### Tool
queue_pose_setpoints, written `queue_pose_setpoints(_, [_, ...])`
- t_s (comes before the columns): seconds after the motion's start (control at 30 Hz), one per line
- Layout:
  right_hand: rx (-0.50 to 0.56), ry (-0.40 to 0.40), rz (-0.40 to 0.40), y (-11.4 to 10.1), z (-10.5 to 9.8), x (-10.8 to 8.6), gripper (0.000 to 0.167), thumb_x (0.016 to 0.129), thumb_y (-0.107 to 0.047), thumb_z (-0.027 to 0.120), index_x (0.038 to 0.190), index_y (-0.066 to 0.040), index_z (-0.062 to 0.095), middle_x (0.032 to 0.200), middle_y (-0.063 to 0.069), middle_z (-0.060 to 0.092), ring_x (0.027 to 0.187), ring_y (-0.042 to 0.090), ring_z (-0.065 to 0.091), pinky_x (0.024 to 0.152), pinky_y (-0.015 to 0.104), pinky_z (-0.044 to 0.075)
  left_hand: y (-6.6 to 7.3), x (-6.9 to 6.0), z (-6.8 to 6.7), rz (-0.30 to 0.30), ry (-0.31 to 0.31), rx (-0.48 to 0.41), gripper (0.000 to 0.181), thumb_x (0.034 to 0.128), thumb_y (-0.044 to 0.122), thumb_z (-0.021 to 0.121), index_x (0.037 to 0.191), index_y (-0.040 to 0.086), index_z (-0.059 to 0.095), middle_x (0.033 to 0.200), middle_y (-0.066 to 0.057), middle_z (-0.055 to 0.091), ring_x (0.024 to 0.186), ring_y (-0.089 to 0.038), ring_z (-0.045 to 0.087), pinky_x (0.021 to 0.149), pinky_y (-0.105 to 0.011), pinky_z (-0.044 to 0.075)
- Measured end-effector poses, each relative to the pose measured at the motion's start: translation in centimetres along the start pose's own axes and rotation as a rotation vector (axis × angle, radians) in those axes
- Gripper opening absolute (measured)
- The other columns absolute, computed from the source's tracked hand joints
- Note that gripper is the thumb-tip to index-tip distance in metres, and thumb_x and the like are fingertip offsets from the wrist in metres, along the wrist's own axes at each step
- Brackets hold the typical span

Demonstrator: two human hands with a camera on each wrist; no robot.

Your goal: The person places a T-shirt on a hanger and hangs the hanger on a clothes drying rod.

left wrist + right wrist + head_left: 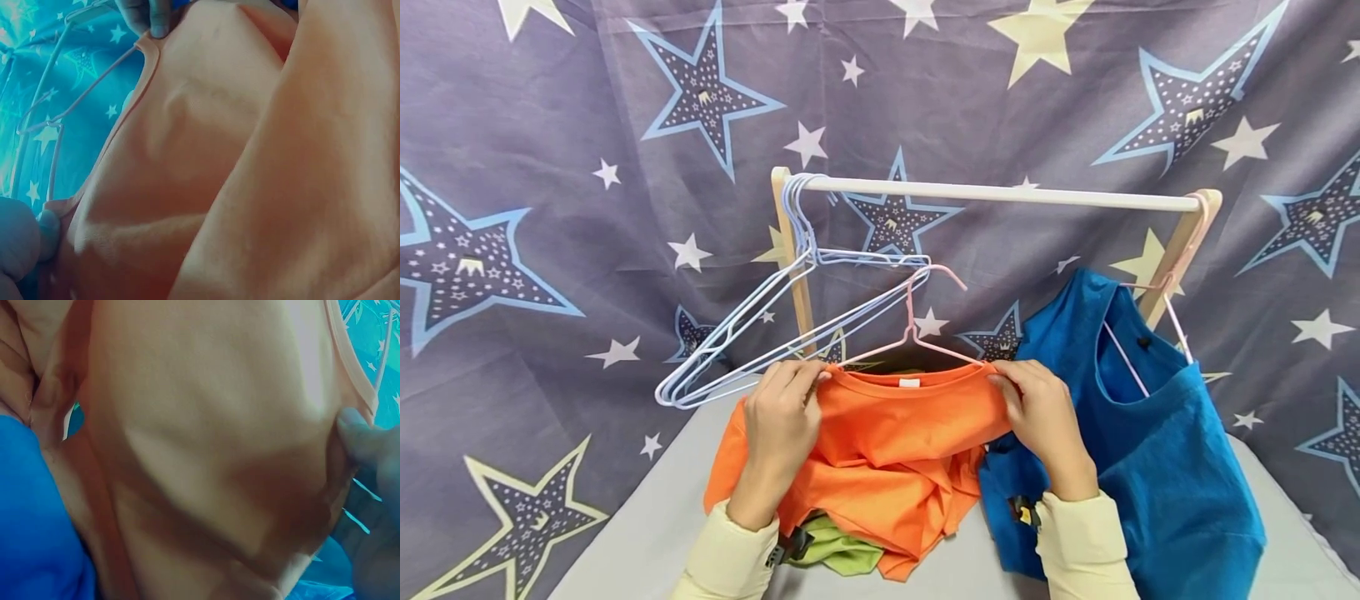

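Note:
An orange shirt is spread between two hands in the head view, a white tag at its neckline. The left hand pinches the neckline's left end, the right hand its right end. A pink hanger rises out of the collar, hook pointing right and off the rail; its lower part is hidden in the shirt. In the left wrist view, the left hand grips the collar at lower left. The right hand pinches the collar edge in the right wrist view.
A rack with a white rail stands behind. Several pale blue hangers hang at its left end. A blue shirt hangs on a pink hanger at the right end. Green cloth lies under the orange shirt on the grey table.

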State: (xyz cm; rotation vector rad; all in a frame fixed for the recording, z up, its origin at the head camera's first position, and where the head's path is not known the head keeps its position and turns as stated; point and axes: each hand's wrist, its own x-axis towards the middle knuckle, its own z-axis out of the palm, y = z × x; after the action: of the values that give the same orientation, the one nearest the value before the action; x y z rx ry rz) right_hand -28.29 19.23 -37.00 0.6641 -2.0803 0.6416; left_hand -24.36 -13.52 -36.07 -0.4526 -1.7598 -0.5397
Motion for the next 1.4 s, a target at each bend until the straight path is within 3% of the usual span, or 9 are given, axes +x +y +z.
queue_pose_setpoints(0.27, [-0.030,0.099,0.004,-0.1,-0.4,0.2,0.015,0.091,-0.006,0.075,0.106,-0.002,0.075,0.094,0.015,0.075,0.084,0.033,0.069,0.077,0.052,0.059,-1.0,1.1,-1.8,0.002,-0.165,-0.046,0.020,0.0873,0.013,0.081,0.103,0.001,0.078,0.092,-0.009,0.075,0.084,-0.031,0.066,0.075,-0.044,0.056])
queue_pose_setpoints(0.5, [0.009,0.189,0.019,-0.2,-0.6,0.3,0.014,0.091,-0.002,0.075,0.104,0.001,0.075,0.093,0.017,0.074,0.083,0.034,0.069,0.074,0.052,0.058,-1.7,2.0,-4.0,0.061,-0.213,-0.032,0.021,0.0819,0.001,0.084,0.102,0.001,0.079,0.092,-0.008,0.074,0.082,-0.028,0.065,0.071,-0.041,0.055])
queue_pose_setpoints(0.7, [0.032,0.210,0.023,-0.3,-0.8,0.5,0.012,0.091,-0.002,0.074,0.103,0.001,0.075,0.094,0.016,0.074,0.083,0.033,0.069,0.075,0.051,0.058,-2.3,2.4,-5.0,0.052,-0.265,-0.082,0.020,0.0792,-0.008,0.081,0.096,0.003,0.079,0.089,-0.006,0.074,0.081,-0.026,0.065,0.074,-0.037,0.053])
queue_pose_setpoints(0.87, [0.035,0.221,0.060,-0.3,-1.4,0.4,0.013,0.090,0.000,0.074,0.104,0.001,0.075,0.095,0.016,0.075,0.082,0.031,0.070,0.073,0.048,0.058,-2.6,2.6,-5.5,0.067,-0.204,-0.123,0.023,0.0783,-0.012,0.080,0.096,0.003,0.079,0.087,-0.005,0.074,0.079,-0.024,0.065,0.074,-0.033,0.050])
queue_pose_setpoints(0.97, [0.039,0.221,0.092,-0.2,-1.7,0.3,0.014,0.091,0.000,0.074,0.104,0.001,0.075,0.095,0.016,0.075,0.081,0.029,0.071,0.076,0.029,0.057,-2.6,2.8,-5.6,0.098,-0.143,-0.142,0.020,0.0810,-0.010,0.078,0.097,0.002,0.079,0.088,-0.006,0.075,0.078,-0.026,0.064,0.074,-0.032,0.049])
queue_pose_setpoints(1.07, [0.057,0.226,0.109,-0.1,-1.9,0.3,0.013,0.091,0.000,0.074,0.104,0.001,0.076,0.095,0.015,0.075,0.080,0.028,0.070,0.080,0.009,0.047,-2.4,2.9,-5.7,0.140,-0.094,-0.145,0.019,0.0820,-0.009,0.077,0.099,0.001,0.079,0.089,-0.008,0.075,0.077,-0.028,0.063,0.073,-0.033,0.048])
queue_pose_setpoints(1.13, [0.070,0.231,0.112,-0.1,-1.9,0.3,0.013,0.091,0.000,0.074,0.104,0.001,0.076,0.095,0.016,0.075,0.080,0.028,0.070,0.082,0.003,0.040,-2.3,2.9,-5.8,0.159,-0.084,-0.128,0.019,0.0827,-0.009,0.076,0.100,0.000,0.079,0.090,-0.009,0.074,0.078,-0.029,0.063,0.074,-0.034,0.049])
queue_pose_setpoints(1.23, [0.070,0.231,0.115,-0.2,-1.8,0.4,0.013,0.091,0.000,0.074,0.104,0.001,0.076,0.095,0.015,0.075,0.080,0.028,0.070,0.081,0.009,0.047,-2.1,2.9,-5.9,0.162,-0.101,-0.089,0.019,0.0831,-0.008,0.075,0.101,-0.001,0.078,0.092,-0.011,0.073,0.080,-0.031,0.063,0.076,-0.037,0.051])
queue_pose_setpoints(1.4, [0.044,0.220,0.108,-0.5,-1.7,0.5,0.013,0.092,-0.001,0.073,0.104,0.001,0.075,0.095,0.016,0.074,0.082,0.030,0.070,0.075,0.044,0.060,-1.4,2.8,-5.7,0.146,-0.177,-0.033,0.025,0.0842,0.005,0.080,0.108,-0.001,0.077,0.095,-0.011,0.072,0.085,-0.032,0.063,0.078,-0.043,0.053])
